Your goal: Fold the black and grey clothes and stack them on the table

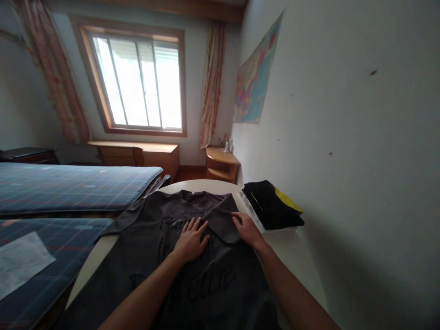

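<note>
A dark grey T-shirt [144, 256] with black lettering lies spread on a round, pale table [311, 275], its neckline at the far side. The sleeve on the right is folded inward across the chest. My left hand [190, 240] rests flat on the chest lettering, fingers spread, beside the tip of the folded sleeve. At the shirt's right folded edge, my right hand [246, 229] touches the cloth with slightly bent fingers, thumb and forefinger apart. My forearms cover part of the lower shirt.
A stack of folded black and yellow clothes [271, 204] sits at the table's right, near the white wall [360, 183]. Left of the table are beds with blue plaid mattresses [75, 183] and a paper sheet [24, 261]. A wooden desk [154, 153] and corner shelf [222, 158] stand behind.
</note>
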